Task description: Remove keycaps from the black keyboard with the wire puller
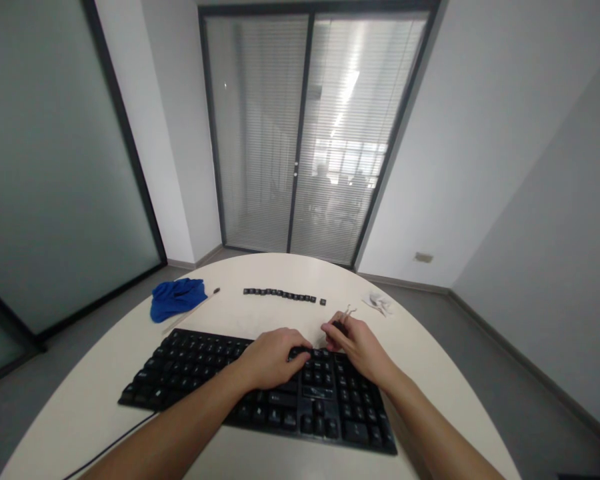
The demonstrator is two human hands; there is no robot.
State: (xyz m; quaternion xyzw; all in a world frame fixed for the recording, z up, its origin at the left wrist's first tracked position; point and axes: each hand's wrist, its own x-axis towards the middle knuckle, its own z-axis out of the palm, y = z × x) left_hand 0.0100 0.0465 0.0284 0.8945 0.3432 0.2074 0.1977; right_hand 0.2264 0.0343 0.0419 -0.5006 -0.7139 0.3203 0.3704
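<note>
A black keyboard (317,393) lies slanted on the round table, its cable running off at the lower left. My left hand (275,357) rests over the keyboard's upper middle, thumb and fingers closed at its back edge; what they hold, if anything, is hidden. Just above the keyboard's back right edge is my right hand (353,340), its fingers closed around a small black object (339,327), with a thin wire tool (349,311) sticking out past the fingers. Beyond the hands, several small black keycaps (280,294) form a row, and one keycap (323,302) sits apart at its right end.
On the cream table (240,460), a blue cloth (177,299) lies at the back left beside a thin brush (193,311) with a dark tip. A crumpled white tissue (379,303) is at the back right. Glass doors (300,133) with blinds stand behind the table.
</note>
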